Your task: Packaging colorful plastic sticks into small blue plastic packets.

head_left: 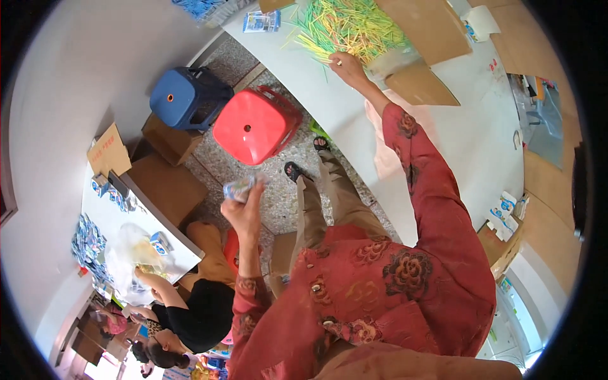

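**One hand in the straws, one hand on a small packet**

The fingers of the right hand (344, 64) are bunched together at the near edge of a pile of yellow and green straws (351, 25), apparently pinching one or a few; how many cannot be told. The left hand (244, 212) is raised in front of the chest, its fingers clamped around a small bluish-white packet (240, 187), which looks crumpled and slightly blurred.

Judging from this, the step in hand is picking a straw from the pile while the packet waits in the other hand. The next move would call for drawing a single straw free of the tangle and bringing the two hands together.

The straws are thin and loose, heaped in a criss-cross mass on the white table (468, 136), beside flat cardboard pieces (425, 25). Below the table's edge stand a red stool (254, 125) and a blue stool (187, 97). At lower left another person (190, 310) works at a second table (120, 221) bearing similar packets.
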A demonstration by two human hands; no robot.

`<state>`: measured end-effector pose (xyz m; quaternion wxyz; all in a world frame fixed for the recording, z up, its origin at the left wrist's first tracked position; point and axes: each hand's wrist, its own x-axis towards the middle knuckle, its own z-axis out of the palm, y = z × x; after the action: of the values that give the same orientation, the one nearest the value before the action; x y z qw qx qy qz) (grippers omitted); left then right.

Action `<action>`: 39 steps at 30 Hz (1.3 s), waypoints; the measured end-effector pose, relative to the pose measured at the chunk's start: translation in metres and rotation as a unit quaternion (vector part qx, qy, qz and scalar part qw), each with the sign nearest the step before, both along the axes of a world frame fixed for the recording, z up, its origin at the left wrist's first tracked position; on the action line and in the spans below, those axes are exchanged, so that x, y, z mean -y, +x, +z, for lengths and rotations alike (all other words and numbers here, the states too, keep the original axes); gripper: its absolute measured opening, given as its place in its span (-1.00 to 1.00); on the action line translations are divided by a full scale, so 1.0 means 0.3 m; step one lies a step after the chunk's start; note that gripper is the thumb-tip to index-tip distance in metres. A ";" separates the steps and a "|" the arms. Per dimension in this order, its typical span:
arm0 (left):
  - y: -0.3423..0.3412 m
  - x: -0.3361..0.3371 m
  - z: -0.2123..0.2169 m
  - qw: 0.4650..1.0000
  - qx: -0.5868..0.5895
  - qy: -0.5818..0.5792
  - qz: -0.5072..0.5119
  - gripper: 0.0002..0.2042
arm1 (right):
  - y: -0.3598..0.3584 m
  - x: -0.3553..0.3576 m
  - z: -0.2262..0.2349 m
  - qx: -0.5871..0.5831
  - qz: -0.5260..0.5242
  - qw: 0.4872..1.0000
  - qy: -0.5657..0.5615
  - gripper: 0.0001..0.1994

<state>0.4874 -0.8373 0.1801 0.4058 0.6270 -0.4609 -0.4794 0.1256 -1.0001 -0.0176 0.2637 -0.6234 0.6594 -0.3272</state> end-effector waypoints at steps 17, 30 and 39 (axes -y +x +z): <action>-0.086 0.022 -0.030 0.996 -0.007 0.075 0.042 -0.88 | 0.122 0.300 -0.059 -0.460 0.093 0.869 0.158 -0.84; -0.088 0.048 -0.024 0.995 -0.001 0.092 0.029 -0.89 | 0.181 0.274 -0.060 -0.390 0.017 0.904 0.171 -0.81; -0.096 0.055 -0.041 0.993 -0.005 0.114 0.030 -0.89 | 0.031 0.225 -0.059 -0.219 -0.035 0.964 0.145 -0.78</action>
<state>0.4584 -0.8537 0.1680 0.3483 0.6805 -0.3822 -0.5191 0.1350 -1.0674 -0.0354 0.1889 -0.6111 0.7631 -0.0928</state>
